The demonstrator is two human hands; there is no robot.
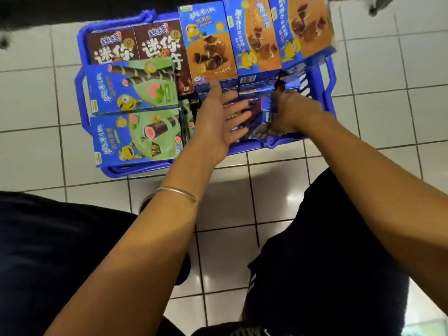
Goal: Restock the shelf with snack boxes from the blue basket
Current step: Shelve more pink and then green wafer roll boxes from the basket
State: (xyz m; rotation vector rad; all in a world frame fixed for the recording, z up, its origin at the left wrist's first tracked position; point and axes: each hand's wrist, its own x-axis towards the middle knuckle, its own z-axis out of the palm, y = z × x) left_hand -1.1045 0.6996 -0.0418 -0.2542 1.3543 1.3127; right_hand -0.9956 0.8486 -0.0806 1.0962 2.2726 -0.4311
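Blue basket sits on the white tiled floor, packed with snack boxes. No shelf in frame.

Left side of the basket: two green roll boxes lie flat, face up, one in front of the other. Behind them two brown boxes stand side by side, and the far green box overlaps their lower edge.

Centre to right rear: three orange-and-blue boxes stand upright in a row, touching. The rightmost one leans over the basket's right wall.

Left hand is over the middle of the basket, palm flat, fingers spread and straight, holding nothing. Its fingertips are just in front of the nearest orange-and-blue box; motion blur, so contact is unclear. There's a thin metal bracelet on that wrist.

Right hand reaches into the right half of the basket with fingers curled down over the top edge of a dark-blue box that stands on edge among others. It looks like a grip, but it's blurred. That box is inside the basket, below rim level.

Dark trouser legs fill the lower frame.
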